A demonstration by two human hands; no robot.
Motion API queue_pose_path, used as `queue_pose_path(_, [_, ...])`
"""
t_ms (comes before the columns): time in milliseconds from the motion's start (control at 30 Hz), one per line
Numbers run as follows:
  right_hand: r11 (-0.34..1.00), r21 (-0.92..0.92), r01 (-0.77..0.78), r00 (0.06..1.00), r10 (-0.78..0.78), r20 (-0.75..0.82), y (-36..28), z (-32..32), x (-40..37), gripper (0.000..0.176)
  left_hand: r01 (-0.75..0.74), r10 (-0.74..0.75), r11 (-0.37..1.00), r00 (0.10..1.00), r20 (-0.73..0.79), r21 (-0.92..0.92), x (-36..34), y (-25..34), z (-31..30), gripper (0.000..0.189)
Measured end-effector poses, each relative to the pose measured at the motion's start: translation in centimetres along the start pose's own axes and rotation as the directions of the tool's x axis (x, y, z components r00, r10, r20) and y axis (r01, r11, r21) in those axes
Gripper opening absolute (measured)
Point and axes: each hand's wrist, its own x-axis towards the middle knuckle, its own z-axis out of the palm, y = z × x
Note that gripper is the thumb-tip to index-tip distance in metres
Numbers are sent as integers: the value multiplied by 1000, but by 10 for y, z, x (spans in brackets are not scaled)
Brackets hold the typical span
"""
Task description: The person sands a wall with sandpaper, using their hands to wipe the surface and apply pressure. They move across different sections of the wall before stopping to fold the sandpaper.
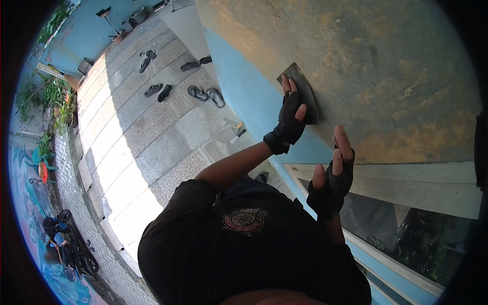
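My left grip [291,120], fingers flat, pins the sheet [306,91] to the wall [386,61], right grip [333,177] open; unclamped, it may slip.

Bright daylight, hard sunlit band across the paved floor [137,137], shaded wall [366,66], strong fisheye curvature, black vignette corners, soft edges.

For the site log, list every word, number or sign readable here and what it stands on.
Round badge on the black shirt: lettering too blurred to read.
Sanding sheet, wall, sandals: no text visible.
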Motion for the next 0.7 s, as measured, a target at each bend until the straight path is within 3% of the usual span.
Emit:
queue_pose_path(67, [1000, -30, -9, 1000, 9, -9, -4, -11, -8, 62, 86, -99, 993, 982, -161, -82, 34, -12, -19, 84])
queue_pose_path(100, [998, -59, -2, 1000, 1, -26, -5, -13, -10, 62, 208, -242, 966, 932, -269, -151, 57, -22, -29, 81])
queue_pose_path(233, [990, -89, -105, 983, 91, -158, -18, -16, -22, 56, 210, -210, 977, 941, -265, -27, 35, -16, 0, 88])
queue_pose_path(333, [966, -138, -219, 968, 198, -152, -23, -20, -33, 56, 95, -94, 993, 995, 19, -74, -44, 33, 43, 88])
queue_pose_path(400, [953, -176, -245, 966, 225, -129, -24, -25, -42, 57, 91, -95, 988, 995, -20, -125, -30, 22, 34, 89])
queue_pose_path(433, [949, -177, -260, 963, 240, -126, -26, -27, -47, 58, 151, -195, 931, 976, -102, -333, -11, 22, 28, 89])
queue_pose_path(467, [943, -182, -280, 958, 263, -111, -31, -31, -52, 58, 220, -303, 907, 933, -194, -358, 3, -7, 18, 93])
queue_pose_path(533, [949, -169, -266, 959, 242, -147, -37, -35, -56, 59, 239, -307, 940, 905, -296, -245, 10, -15, 20, 88])
queue_pose_path(600, [951, -161, -263, 958, 238, -161, -40, -39, -62, 58, 190, -222, 968, 954, -201, -165, -30, 9, 50, 90])
queue_pose_path(667, [955, -194, -225, 973, 210, -97, -40, -46, -66, 61, 175, -178, 972, 984, -12, -155, -78, 36, 74, 93])
queue_pose_path(700, [959, -186, -215, 975, 201, -95, -38, -51, -67, 61, 163, -166, 977, 986, -14, -134, -80, 33, 75, 94])
